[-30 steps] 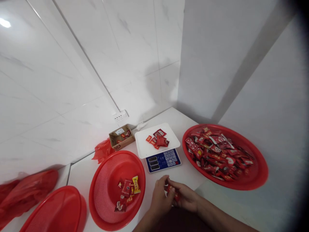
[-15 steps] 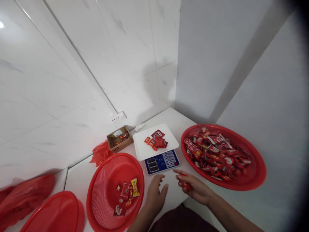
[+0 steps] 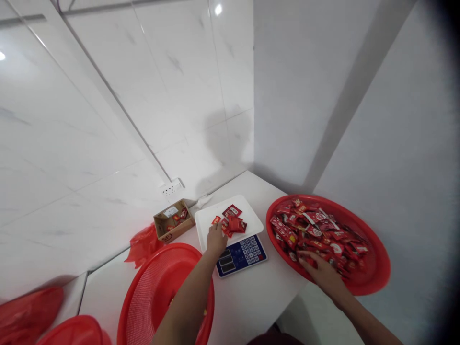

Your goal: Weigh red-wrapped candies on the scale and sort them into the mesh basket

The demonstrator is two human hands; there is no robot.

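Note:
My left hand (image 3: 216,238) reaches over the blue scale (image 3: 241,254) onto its white pan (image 3: 251,218). Its fingertips are at a small pile of red candy packets (image 3: 232,223). The back of the hand hides the fingers, so its grip is unclear. My right hand (image 3: 321,271) lies in the big red tray (image 3: 373,278) at the right. Its fingers are stretched out over the heap of red packets (image 3: 316,232) near the tray's front edge, and I see nothing gripped. My left forearm crosses above a red mesh basket (image 3: 151,292).
A small cardboard box (image 3: 173,221) holding a few packets stands behind the basket by the wall. A crumpled red bag (image 3: 143,244) lies beside it. A wall socket (image 3: 171,188) is above. More red plastic (image 3: 28,316) and a red lid (image 3: 72,333) sit at the lower left.
Both hands left the spot before me. The left went forward onto the scale pan. The right, which held a red packet, moved right into the tray. The view tilted up.

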